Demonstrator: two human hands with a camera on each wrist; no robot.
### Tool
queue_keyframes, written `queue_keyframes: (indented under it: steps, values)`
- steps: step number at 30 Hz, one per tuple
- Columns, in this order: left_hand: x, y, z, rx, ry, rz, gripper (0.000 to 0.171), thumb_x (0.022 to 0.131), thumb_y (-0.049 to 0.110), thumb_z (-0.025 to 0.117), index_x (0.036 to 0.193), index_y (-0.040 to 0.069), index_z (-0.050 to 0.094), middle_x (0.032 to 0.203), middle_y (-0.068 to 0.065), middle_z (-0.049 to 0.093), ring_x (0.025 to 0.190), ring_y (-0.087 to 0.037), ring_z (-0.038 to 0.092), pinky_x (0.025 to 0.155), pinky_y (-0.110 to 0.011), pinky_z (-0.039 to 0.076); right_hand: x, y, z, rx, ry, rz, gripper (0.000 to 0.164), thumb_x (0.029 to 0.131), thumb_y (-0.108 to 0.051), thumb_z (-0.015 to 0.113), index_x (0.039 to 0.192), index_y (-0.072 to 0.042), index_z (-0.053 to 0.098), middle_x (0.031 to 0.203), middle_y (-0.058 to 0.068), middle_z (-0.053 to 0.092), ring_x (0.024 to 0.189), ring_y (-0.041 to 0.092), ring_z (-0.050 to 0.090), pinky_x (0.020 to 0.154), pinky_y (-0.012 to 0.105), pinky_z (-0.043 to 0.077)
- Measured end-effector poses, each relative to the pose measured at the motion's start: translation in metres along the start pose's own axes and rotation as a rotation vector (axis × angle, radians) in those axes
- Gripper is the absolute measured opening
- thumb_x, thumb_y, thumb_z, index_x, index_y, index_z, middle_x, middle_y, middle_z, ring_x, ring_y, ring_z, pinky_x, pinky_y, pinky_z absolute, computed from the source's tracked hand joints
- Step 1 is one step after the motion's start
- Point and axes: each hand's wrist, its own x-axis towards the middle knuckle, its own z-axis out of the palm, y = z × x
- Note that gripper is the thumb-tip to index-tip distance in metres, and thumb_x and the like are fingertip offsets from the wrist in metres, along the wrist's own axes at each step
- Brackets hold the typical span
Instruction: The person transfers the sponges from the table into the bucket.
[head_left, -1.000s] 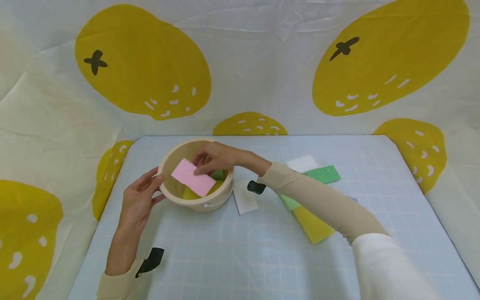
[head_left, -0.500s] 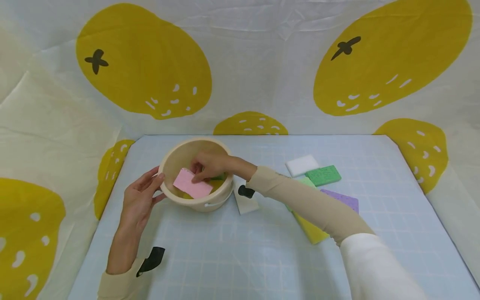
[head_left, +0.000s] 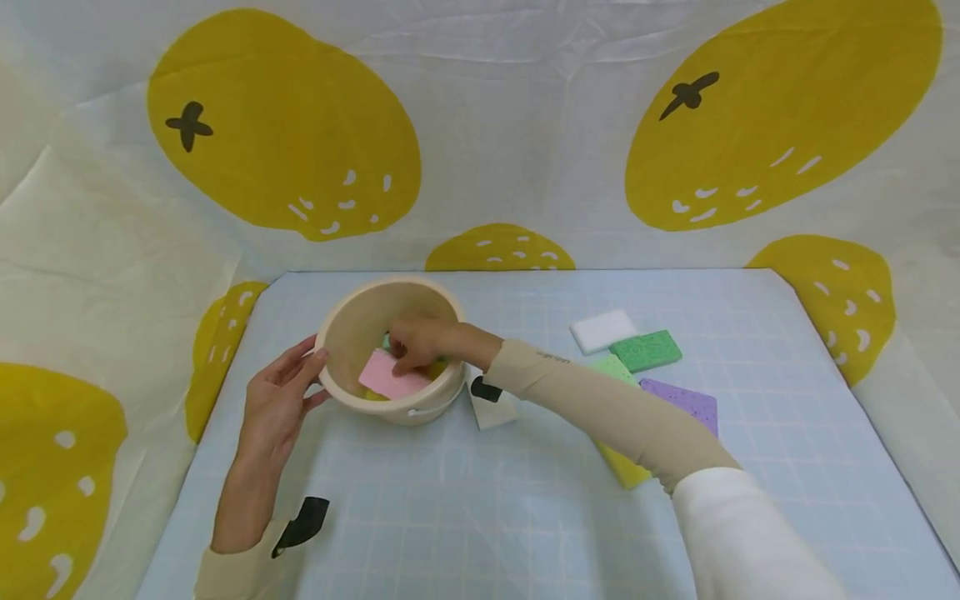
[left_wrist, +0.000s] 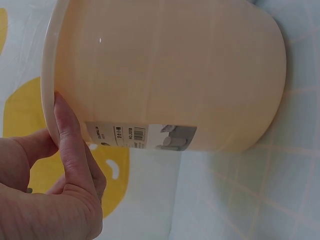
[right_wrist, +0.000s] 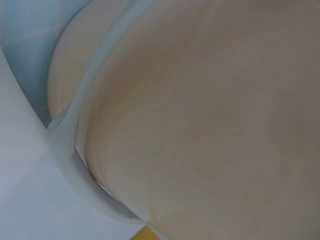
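Head view: pink sponge inside bucket

Set near far edge of table, with wide room in front and white sponge just beside, to the right. Inside, right hand curled, pinching pink sponge.

Left wrist: gripping rim with left hand, thumb and fingers pinched close.

Right wrist: mostly bucket wall, crossed by white handle.

One bucket, one left hand and one right hand are seen. Six sponges are counted on the table: two white sponges, one dark green sponge, one light green sponge, one purple sponge, one yellow sponge. In the bucket, one pink sponge is counted; green pieces and yellow pieces there cannot be fully counted. Six fruit prints are shown.
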Motion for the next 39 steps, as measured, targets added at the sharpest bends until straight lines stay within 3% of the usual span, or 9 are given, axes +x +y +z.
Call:
queue_keyframes:
  steps: [7, 12, 19, 28, 39]
  values:
    - [0.001, -0.001, 0.001, -0.006, 0.003, -0.008, 0.069, 0.086, 0.039, 0.082, 0.146, 0.016, 0.059, 0.117, 0.003, 0.068, 0.09, -0.012, 0.065, 0.077, -0.024, 0.061, -0.011, -0.001, -0.01, 0.007, 0.017, -0.01, 0.021, 0.1, -0.02, 0.07, 0.109, -0.001, 0.072, 0.098, 0.006, 0.067, 0.086, 0.013, 0.056, 0.074, 0.018, 0.044]
    - [0.001, -0.001, 0.001, -0.005, 0.006, -0.014, 0.069, 0.086, 0.039, 0.081, 0.147, 0.016, 0.058, 0.12, 0.002, 0.067, 0.093, -0.012, 0.066, 0.077, -0.023, 0.061, -0.02, 0.002, -0.02, 0.142, 0.032, -0.063, 0.021, 0.103, -0.016, 0.064, 0.114, 0.002, 0.066, 0.097, 0.009, 0.067, 0.085, 0.012, 0.059, 0.079, 0.018, 0.049]
    - [0.0, 0.001, 0.0, 0.006, 0.028, -0.039, 0.068, 0.087, 0.041, 0.08, 0.147, 0.019, 0.058, 0.12, 0.004, 0.067, 0.095, -0.012, 0.065, 0.078, -0.022, 0.06, -0.036, 0.01, -0.03, 0.221, 0.153, -0.166, 0.019, 0.101, -0.012, 0.068, 0.114, 0.002, 0.069, 0.101, 0.009, 0.071, 0.086, 0.02, 0.069, 0.08, 0.021, 0.055]
    - [0.0, 0.001, 0.002, 0.034, 0.049, -0.052, 0.068, 0.086, 0.043, 0.08, 0.147, 0.022, 0.058, 0.125, 0.003, 0.066, 0.099, -0.013, 0.065, 0.082, -0.022, 0.059, -0.06, 0.019, -0.038, 0.286, 0.292, -0.161, 0.023, 0.099, -0.013, 0.07, 0.117, 0.0, 0.069, 0.11, 0.008, 0.07, 0.101, 0.017, 0.066, 0.09, 0.021, 0.055]
    - [0.0, 0.002, 0.005, 0.028, 0.052, -0.054, 0.07, 0.085, 0.044, 0.08, 0.148, 0.022, 0.058, 0.126, 0.003, 0.066, 0.098, -0.011, 0.066, 0.08, -0.022, 0.059, -0.086, 0.034, -0.039, 0.391, 0.419, -0.173, 0.021, 0.097, -0.008, 0.072, 0.117, 0.0, 0.069, 0.108, 0.01, 0.071, 0.097, 0.018, 0.067, 0.091, 0.027, 0.057]
